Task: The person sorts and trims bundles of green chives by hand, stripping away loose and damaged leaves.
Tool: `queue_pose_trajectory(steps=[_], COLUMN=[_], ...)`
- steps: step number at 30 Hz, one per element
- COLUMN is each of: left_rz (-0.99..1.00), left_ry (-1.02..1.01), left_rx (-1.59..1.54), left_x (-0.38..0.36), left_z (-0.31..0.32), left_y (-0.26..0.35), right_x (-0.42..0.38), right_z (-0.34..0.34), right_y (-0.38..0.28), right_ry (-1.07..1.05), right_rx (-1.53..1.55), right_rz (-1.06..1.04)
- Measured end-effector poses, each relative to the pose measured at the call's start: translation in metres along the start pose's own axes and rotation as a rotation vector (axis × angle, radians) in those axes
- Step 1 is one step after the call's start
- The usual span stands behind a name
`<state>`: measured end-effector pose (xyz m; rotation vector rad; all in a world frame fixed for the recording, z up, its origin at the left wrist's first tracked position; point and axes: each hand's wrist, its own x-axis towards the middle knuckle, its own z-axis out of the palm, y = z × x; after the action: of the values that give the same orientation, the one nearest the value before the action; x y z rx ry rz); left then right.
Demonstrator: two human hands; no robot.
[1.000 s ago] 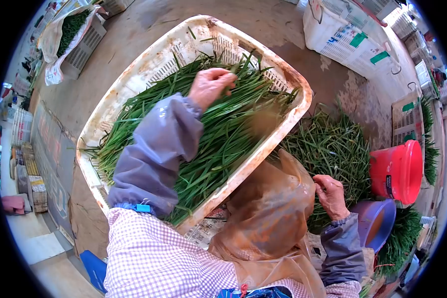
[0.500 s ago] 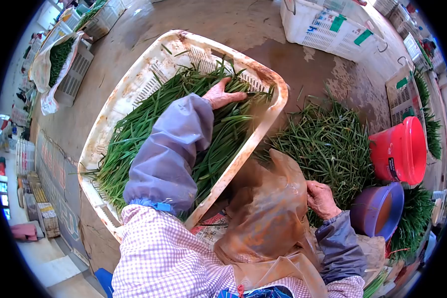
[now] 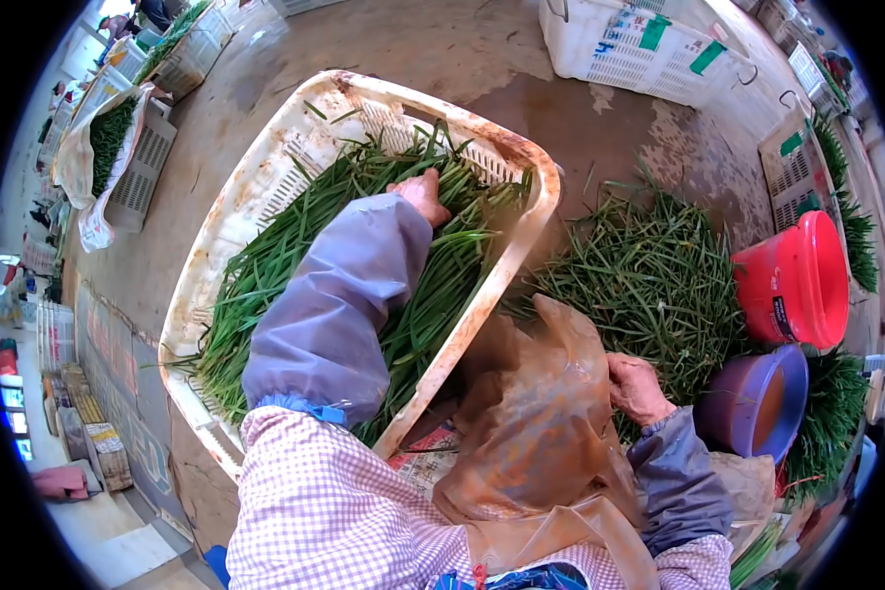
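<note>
My left hand [image 3: 424,197] reaches into a rust-stained white crate [image 3: 221,202] tilted in front of me. Its fingers curl down into the long green garlic chives [image 3: 300,261] at the crate's far right end, and the fingertips are buried among the stalks. My right hand [image 3: 639,388] is low on the right, beside the edge of a wet brown plastic apron [image 3: 531,423] over my lap. Its fingers are closed; what they hold, if anything, is hidden. A heap of loose green leaves and scraps [image 3: 649,280] lies just beyond this hand.
To the right stand a red bucket [image 3: 792,280] and a purple tub [image 3: 754,403] with brownish liquid. More chives [image 3: 831,433] lie behind the tub. A large white crate [image 3: 639,49] with green tape stands ahead on the wet floor [image 3: 442,49]. Other filled crates [image 3: 143,162] are at far left.
My left hand has gone from spread fingers on top of the chives to fingers curled down into them. My right hand stays by the apron's edge. The view has shifted slightly.
</note>
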<state>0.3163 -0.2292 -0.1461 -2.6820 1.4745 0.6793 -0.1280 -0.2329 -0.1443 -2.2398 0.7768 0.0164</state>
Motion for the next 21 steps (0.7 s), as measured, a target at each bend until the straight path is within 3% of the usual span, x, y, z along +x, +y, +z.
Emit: queue_pose_trajectory(steps=[4,9,14,17,18,20,21], left_rz=[-0.070,0.078,0.243,0.271,0.315,0.203,0.185], left_ry=[0.188,0.410,0.493,0.369,0.405,0.364,0.265], left_rx=[-0.090,-0.290,-0.784,-0.978,-0.826,-0.553,-0.442], left_x=[-0.007,-0.032,-0.040,-0.028,-0.022,-0.023,-0.027], left_z=[0.006,0.005,-0.002,-0.004,-0.002,0.002,-0.001], left_y=[-0.002,-0.015,-0.047,-0.065,-0.064,-0.043,-0.029], right_x=[-0.002,-0.005,0.000,0.004,0.007,0.011,0.014], right_z=[-0.005,-0.004,-0.015,-0.020,-0.016,-0.008,-0.004], right_y=[-0.003,0.014,0.012,0.010,0.011,0.013,0.010], right_ry=[0.070,0.098,0.174,0.161,0.159,0.157,0.149], right_rx=[-0.004,-0.008,-0.017,-0.028,-0.015,0.009,0.006], right_rz=[0.010,0.042,0.038,0.076,0.065,0.048,0.010])
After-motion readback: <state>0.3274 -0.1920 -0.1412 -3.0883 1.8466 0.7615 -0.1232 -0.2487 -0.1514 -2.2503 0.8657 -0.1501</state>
